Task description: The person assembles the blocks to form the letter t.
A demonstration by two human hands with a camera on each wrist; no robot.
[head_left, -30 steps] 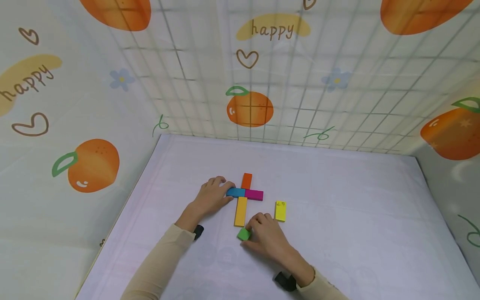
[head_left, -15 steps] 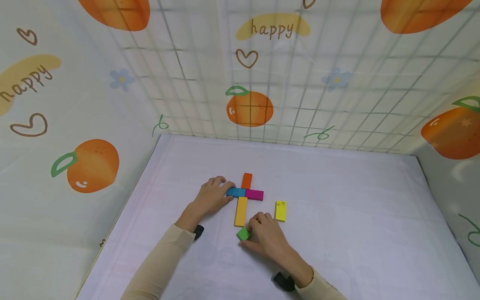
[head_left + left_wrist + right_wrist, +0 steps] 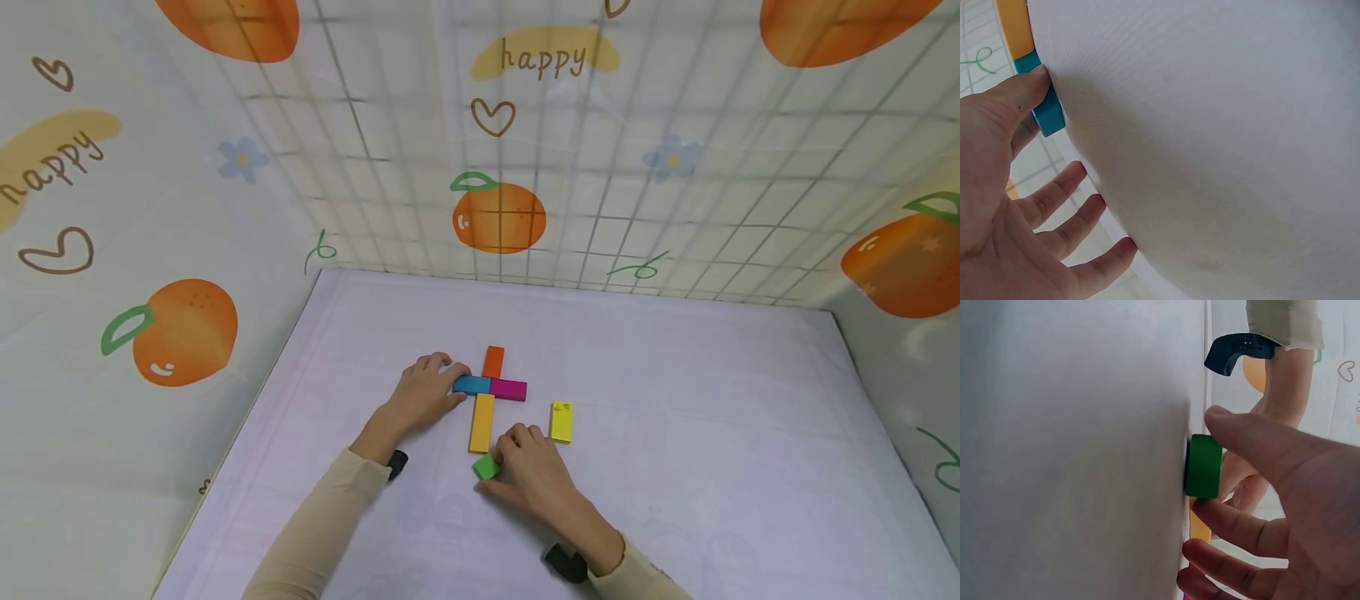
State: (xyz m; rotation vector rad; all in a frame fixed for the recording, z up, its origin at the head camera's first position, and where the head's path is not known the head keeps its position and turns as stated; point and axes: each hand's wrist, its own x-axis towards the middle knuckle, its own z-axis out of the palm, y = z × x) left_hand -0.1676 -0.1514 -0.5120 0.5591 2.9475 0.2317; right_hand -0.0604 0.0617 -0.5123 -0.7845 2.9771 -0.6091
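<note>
One green block [image 3: 487, 467] sits pinched between right-hand fingers [image 3: 1244, 532].

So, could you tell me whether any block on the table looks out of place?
Only the yellow block lies apart, right of the cross of blocks. The green block is pinched by the right hand just below the amber bar, not aligned yet. Nothing is damaged.

The right hand [image 3: 536, 477] has nudged the small green wooden block [image 3: 486, 467] slightly nearer the long yellow-orange wooden block [image 3: 482, 422].
</note>
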